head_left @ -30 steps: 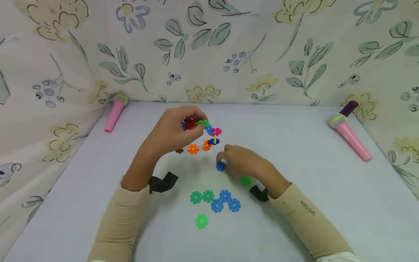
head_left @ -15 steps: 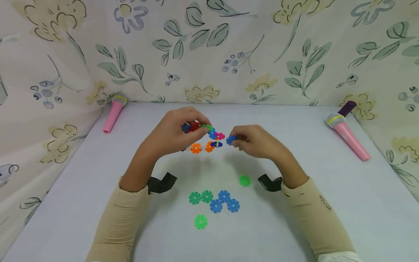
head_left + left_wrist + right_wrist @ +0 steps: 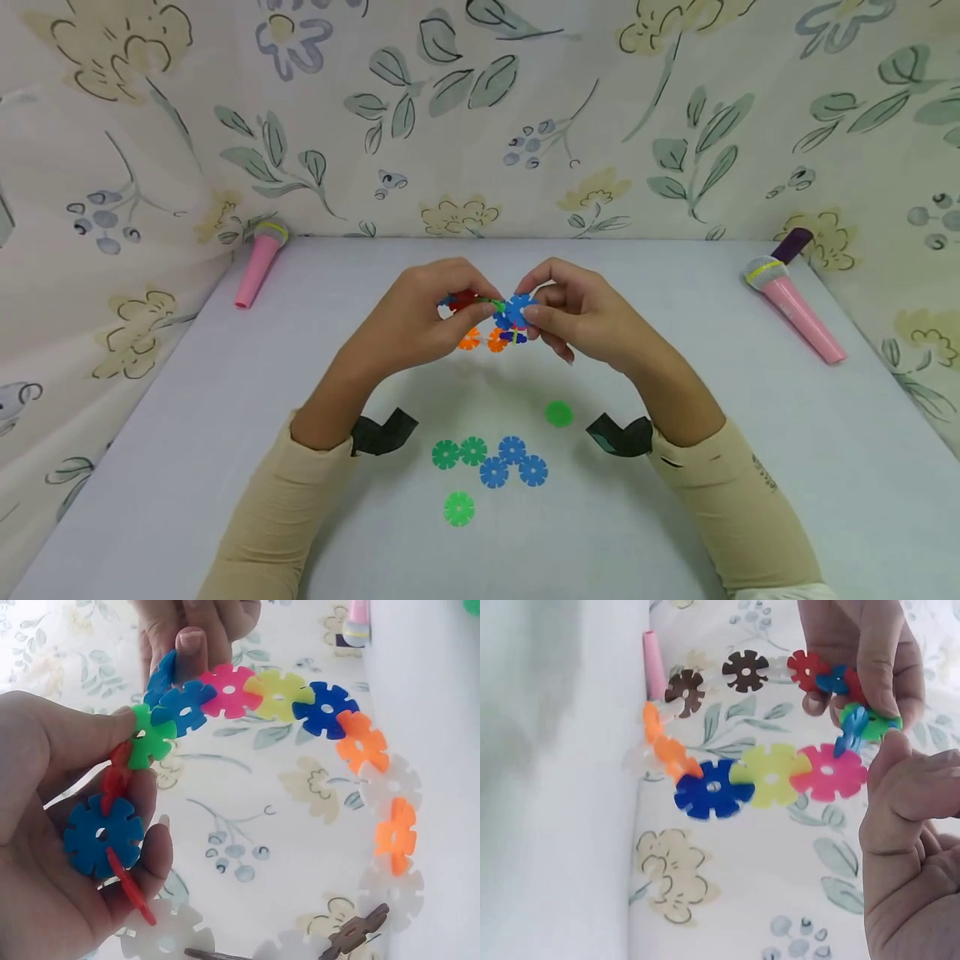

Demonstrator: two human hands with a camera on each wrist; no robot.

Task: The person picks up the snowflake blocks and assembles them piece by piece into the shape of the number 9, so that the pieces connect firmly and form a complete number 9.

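Observation:
My left hand pinches a green notched disc, part of a looped chain of interlocking plastic discs. In the left wrist view the loop runs through a blue, a pink disc, a yellow disc, a dark blue disc, then orange, clear and brown ones. Red discs and a blue disc lie against the left fingers. My right hand pinches a separate-looking blue disc between thumb and finger. It is right at the green disc, seen nearly edge-on in the left wrist view.
On the white table, nearer me, lie two dark green discs, three blue discs and two light green discs. Pink toy microphones stand out at back left and right. A floral cloth hangs behind.
My right hand has carried the blue disc up and forward, then leftward to the chain in my left hand. The left hand has shifted slightly right, still holding the chain.

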